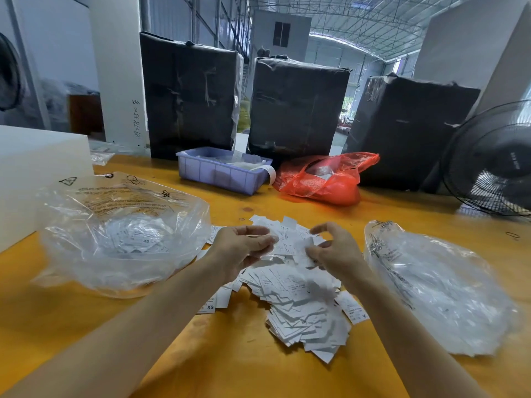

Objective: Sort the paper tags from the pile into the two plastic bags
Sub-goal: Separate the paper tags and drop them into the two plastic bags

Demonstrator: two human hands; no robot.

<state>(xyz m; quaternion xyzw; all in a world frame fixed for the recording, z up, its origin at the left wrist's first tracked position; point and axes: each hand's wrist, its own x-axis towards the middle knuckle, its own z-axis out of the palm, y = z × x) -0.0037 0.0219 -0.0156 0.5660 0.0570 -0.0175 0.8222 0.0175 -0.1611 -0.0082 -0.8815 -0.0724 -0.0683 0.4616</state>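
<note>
Both hands (275,248) held over pile (301,300), tags (290,247) pinched | risk: two stuck tags dropped together into wrong bag (123,237)

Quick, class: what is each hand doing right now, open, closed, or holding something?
Left hand: fingers curled, pinching a paper tag above the pile.
Right hand: fingers curled, pinching another tag.

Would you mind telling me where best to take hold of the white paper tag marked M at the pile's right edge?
Probably pinch the white paper tag marked M by its free outer edge, coming from the right: it lies flat on the yellow table, jutting clear of the pile of white tags.
</note>
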